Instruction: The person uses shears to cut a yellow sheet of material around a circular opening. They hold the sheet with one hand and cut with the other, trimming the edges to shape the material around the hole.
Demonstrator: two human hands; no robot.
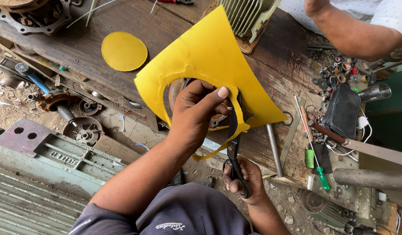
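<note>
My left hand (pixel 196 114) grips a large yellow sheet (pixel 207 56) by the inner edge of a curved cut-out, thumb on top, holding it over the wooden bench. My right hand (pixel 244 179) is closed in the loops of black scissors (pixel 232 146), whose blades bite into the sheet just right of my thumb. A thin yellow strip curls down from the cut. A cut yellow disc (pixel 124 51) lies flat on the bench at the upper left.
Another person's arm (pixel 349 30) leans on the bench at the top right. A finned metal housing (pixel 246 15) sits at the top. A black pouch (pixel 342 111), green-handled screwdriver (pixel 320 172), metal rod (pixel 274 150) and loose washers lie right. Motor parts litter the ground left.
</note>
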